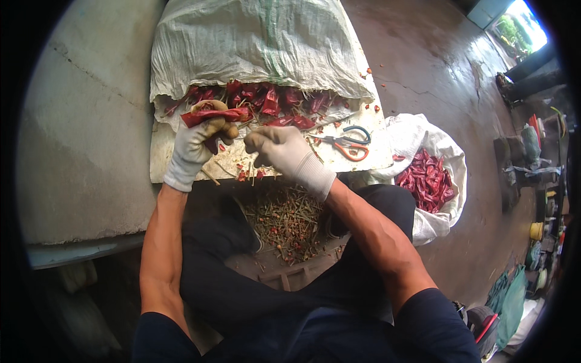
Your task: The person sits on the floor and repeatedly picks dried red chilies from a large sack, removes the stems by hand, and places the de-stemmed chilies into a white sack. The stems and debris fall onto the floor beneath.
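My left hand (pixel 196 140), in a white work glove with stained fingers, grips a dried red chili pepper (pixel 213 116) above the near edge of a pale board (pixel 376 156). Close to its right is my right hand (pixel 283 147), gloved too, with its fingers curled; whether something thin is pinched in them cannot be told. Behind both hands, dried red chilies (pixel 272 100) with stems spill from the mouth of a white woven sack (pixel 218 50) lying on the board. Scissors (pixel 347 144) with one orange and one dark handle lie right of my right hand.
An open white sack (pixel 458 181) of dried red chilies (pixel 426 181) stands on the floor at the right. Cut stems and bits (pixel 288 218) are heaped below the board between my legs. A concrete slab (pixel 86 136) lies left. Assorted goods line the far right.
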Tool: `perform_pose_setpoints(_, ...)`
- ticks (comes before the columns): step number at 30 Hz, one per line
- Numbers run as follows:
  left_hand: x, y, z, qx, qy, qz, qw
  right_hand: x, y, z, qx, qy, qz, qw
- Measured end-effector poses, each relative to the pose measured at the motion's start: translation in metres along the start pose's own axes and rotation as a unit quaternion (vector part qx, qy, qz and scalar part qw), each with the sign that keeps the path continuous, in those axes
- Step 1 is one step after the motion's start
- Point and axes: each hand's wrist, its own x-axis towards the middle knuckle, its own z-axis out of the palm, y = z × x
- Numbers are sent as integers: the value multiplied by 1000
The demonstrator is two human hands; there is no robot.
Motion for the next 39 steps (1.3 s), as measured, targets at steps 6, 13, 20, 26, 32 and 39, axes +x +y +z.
perform_pose_setpoints(6,-5,-3,14,22,-97,-24,995,4,-3,-2,288,2,-50,956)
perform_pose_setpoints(13,-7,0,14,130,-15,-27,991,-3,-12,-5,204,64,-81,973)
perform_pose_setpoints(20,-3,19,22,256,-64,93,960,-1,-12,-7,-37,146,-70,986)
perform_pose_setpoints(26,-7,5,46,335,-82,73,936,-11,-17,0,-12,89,-47,995)
perform_pose_setpoints(32,-10,0,38,302,-82,35,949,-13,-17,3,45,70,-64,995)
perform_pose_setpoints(39,3,6,13,300,89,-57,948,7,-2,-27,-10,161,-65,985)
